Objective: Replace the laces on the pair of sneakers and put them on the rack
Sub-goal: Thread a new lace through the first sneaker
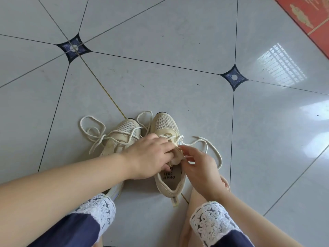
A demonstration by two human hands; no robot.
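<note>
Standing over them: person down on the tiled floor (178,50), both hands on the beige sneaker (165,123) at 6 o'clock of the view, toe pointing to 12. The second sneaker (127,124) sits just beside it at its 9 o'clock, with a loose lace (122,132) draped over it and spilling onto the floor toward 10.

Left hand (151,155): fingers curled over the tongue (178,155), bunching it and holding it. Right hand (201,164): fingers pinching at the eyelet row on the 3 o'clock side, apparently on the lace (166,135). The exact pinch is hidden by the fingertips.

The lace runs across the lowest eyelets only; its free part trails on the floor toward 3–4 o'clock. So lacing looks barely started on this shoe, and the other one isn't threaded at all that I can see. Rack not in view.

For this step:
- Pull the tongue flat and centred before the next crossing (bunched like this it'll get trapped under the lace).
- Even up the two ends now, while only one row is in.
- Feed the tip straight through the eyelet and keep the lace untwisted.
- Take up slack row by row, not all at the end.
- Keep the trailing end clear of the loose lace next door so they don't tangle.
</note>
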